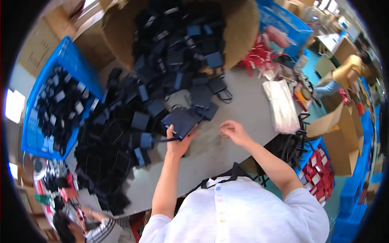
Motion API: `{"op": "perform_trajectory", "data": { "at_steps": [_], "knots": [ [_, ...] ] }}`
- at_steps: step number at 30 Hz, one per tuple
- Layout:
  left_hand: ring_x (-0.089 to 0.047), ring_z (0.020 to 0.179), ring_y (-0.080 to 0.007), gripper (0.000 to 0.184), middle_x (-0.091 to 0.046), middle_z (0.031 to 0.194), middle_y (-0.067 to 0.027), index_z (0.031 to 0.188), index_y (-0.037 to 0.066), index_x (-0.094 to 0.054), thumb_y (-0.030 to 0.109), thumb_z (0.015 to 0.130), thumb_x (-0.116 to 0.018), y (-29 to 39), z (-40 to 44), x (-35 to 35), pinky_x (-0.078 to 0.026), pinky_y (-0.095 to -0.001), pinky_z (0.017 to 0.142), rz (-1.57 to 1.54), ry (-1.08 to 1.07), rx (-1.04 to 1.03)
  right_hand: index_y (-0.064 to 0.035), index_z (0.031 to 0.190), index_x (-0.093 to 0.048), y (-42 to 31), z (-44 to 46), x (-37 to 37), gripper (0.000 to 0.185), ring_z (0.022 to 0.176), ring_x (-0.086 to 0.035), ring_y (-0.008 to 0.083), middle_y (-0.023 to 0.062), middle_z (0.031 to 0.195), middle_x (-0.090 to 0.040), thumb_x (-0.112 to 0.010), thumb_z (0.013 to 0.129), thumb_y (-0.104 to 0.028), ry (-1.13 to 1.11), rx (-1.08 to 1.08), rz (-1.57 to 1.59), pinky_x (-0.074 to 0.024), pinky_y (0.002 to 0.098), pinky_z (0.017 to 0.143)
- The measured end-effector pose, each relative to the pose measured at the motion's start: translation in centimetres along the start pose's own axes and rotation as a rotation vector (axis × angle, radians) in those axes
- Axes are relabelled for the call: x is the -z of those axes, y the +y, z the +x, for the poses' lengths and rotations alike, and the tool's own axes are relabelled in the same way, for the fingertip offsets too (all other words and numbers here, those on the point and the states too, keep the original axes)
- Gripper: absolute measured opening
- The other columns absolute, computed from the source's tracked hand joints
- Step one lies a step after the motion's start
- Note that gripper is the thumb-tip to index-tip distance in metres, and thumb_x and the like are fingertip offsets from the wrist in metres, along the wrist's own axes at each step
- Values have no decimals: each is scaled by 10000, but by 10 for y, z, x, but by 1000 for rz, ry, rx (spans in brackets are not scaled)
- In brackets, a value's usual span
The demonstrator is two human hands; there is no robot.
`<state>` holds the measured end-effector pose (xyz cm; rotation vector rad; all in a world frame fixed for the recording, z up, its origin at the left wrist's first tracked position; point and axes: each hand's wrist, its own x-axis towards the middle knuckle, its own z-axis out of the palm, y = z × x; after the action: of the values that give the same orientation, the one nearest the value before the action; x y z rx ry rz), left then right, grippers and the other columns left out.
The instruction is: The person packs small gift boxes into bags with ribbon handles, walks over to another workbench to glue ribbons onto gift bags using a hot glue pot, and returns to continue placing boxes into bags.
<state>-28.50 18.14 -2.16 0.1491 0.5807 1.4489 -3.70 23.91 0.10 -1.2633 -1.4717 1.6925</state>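
Note:
A flat navy bag (180,122) rests in my left hand (180,143), thumb at its left edge and fingers at its lower right. A dark strap trails from its lower side to the left. To the right, my right hand (236,133) hovers over the grey tabletop, apart from the bag. Its fingers are loosely bent, with nothing visible in them. Just beyond the held bag lie more navy bags (200,95), one with a loop handle (225,95), and a grey piece (179,99). A large heap of dark bags (109,141) spreads to the left.
A tipped cardboard container (239,32) spills dark bags at the back. Left stands a blue crate (87,60) of dark pieces. On the right are plastic-wrapped white strips (281,106), red items (257,56) and an open carton (336,137). Two people work nearby, far right and lower left.

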Motion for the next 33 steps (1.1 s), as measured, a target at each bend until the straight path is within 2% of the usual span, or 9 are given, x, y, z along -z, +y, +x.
{"op": "perform_trajectory", "data": {
  "at_steps": [2,9,13,16,18,23,24,30,33],
  "knots": [
    [-485,1171,-357,686,-515,1265,-154,1302,83,-436,553,811,-529,0,-17,-17,-376,-463,960,-144,-122,2,-29,1080,-559,-20,-1,-15,268,847,-607,126,62,913,-641,-617,831,-107,-66,63,-13,-489,267,743],
    [-519,1126,-312,652,-531,1256,-126,1305,90,-440,574,871,-389,-4,-33,-23,-413,-429,886,61,-62,-23,-51,1210,-497,-72,-3,-53,409,1059,-556,166,79,1126,-584,-624,823,-92,-166,385,-179,-452,318,887],
    [-469,1177,-223,662,-442,1329,-43,1446,330,-205,363,873,-535,-17,-38,-36,-409,-408,959,315,143,-163,-43,1225,-492,-88,-8,-66,488,1120,-533,244,111,1176,-556,-648,767,-109,-159,614,-320,-423,361,948],
    [-406,1253,-235,687,-376,1388,-53,1459,310,-179,326,867,-526,-33,-23,-18,-335,-379,1039,610,22,-318,-32,1203,-503,-87,-8,-70,500,1089,-531,326,150,1175,-537,-643,729,-110,-70,848,-430,-433,388,936],
    [-381,1288,-254,629,-349,1413,-72,1444,264,-213,403,882,-460,-46,-13,20,-327,-389,1056,514,-54,-193,-33,1188,-507,-82,-11,-71,486,1067,-528,349,158,1155,-539,-627,724,-114,-27,874,-474,-445,398,914],
    [-602,975,-196,585,-528,1218,-52,1389,196,-267,558,932,-324,-65,-9,15,-513,-314,629,883,19,-209,-49,1124,-546,-59,-6,-69,403,936,-576,294,116,1033,-570,-612,730,-100,189,852,-740,-509,363,757],
    [-556,1077,-210,578,-489,1273,-61,1399,187,-258,526,938,-338,-57,-25,-23,-505,-350,763,773,50,7,-49,1084,-558,-58,-6,-67,358,900,-579,291,115,983,-572,-599,733,-103,213,884,-779,-516,358,716],
    [-495,1161,-221,586,-448,1323,-58,1410,187,-245,508,935,-365,-75,-33,-22,-447,-385,887,656,15,-55,-27,870,-622,-73,-9,-65,118,650,-618,250,91,731,-618,-669,776,-79,406,1086,-501,-498,322,579],
    [-392,1267,-241,619,-380,1388,-57,1426,186,-223,477,918,-424,-83,-27,0,-314,-422,1043,527,25,-122,9,881,-603,-82,-11,-65,67,621,-591,176,100,745,-616,-599,869,-57,417,874,-135,-473,266,575]
  ]
}}
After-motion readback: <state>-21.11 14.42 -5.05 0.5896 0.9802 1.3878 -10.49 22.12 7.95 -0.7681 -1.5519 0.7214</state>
